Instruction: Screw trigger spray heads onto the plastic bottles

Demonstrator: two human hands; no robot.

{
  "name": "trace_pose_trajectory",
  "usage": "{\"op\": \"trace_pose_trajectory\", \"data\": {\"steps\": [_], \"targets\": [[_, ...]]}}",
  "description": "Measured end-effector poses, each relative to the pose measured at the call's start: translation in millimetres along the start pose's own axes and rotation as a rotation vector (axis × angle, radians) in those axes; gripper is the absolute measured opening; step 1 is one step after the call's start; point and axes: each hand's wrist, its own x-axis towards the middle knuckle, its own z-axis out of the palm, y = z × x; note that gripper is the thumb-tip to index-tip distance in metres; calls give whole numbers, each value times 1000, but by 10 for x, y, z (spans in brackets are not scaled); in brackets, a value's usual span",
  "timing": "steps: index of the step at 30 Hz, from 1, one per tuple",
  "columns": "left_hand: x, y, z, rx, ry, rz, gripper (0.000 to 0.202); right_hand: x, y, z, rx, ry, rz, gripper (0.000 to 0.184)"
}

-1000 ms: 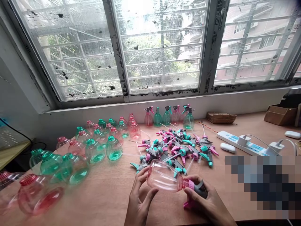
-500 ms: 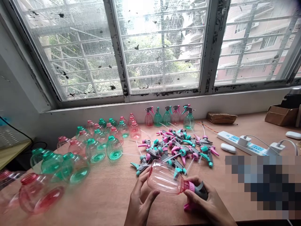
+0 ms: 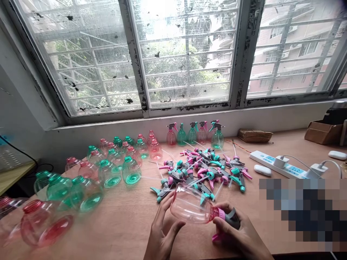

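A clear pink spray bottle (image 3: pixel 189 206) lies tilted on its side above the table, base to the left and neck to the right. My left hand (image 3: pixel 164 225) cups its base end, fingers behind and thumb in front. My right hand (image 3: pixel 238 231) grips the neck end, where a spray head (image 3: pixel 231 218) with pink collar and grey body sits on the bottle's mouth. The head's pink trigger (image 3: pixel 217 237) points down below my right hand. Just beyond the bottle lies a heap of loose pink, teal and grey spray heads (image 3: pixel 203 169) with thin tubes.
Several open pink and green bottles (image 3: pixel 132 169) stand at left. Several bottles fitted with spray heads (image 3: pixel 218 139) line the back by the window. At right are a power strip (image 3: pixel 284 166) with chargers, a white case (image 3: pixel 262 170) and a cardboard box (image 3: pixel 324 131).
Very little differs. The bottle and both hands have shifted a touch to the right, with the grip unchanged.
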Motion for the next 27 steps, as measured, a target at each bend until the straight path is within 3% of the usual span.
{"op": "trace_pose_trajectory", "data": {"steps": [6,10,17,21,27], "targets": [[-16,-80,1,-9,32,62,52,29,49,-57,-33,5,-94,45],[-28,-134,17,-131,37,74,52,25,48,-59,-26,-1,-93,42],[-39,-45,33,-96,55,99,42,11,5,-31,32,-1,-82,42],[-33,-33,26,-95,21,96,55,21,27,-50,-2,-6,-84,41],[-32,-61,47,-242,29,56,41,17,6,-36,-7,-7,-77,42]]}}
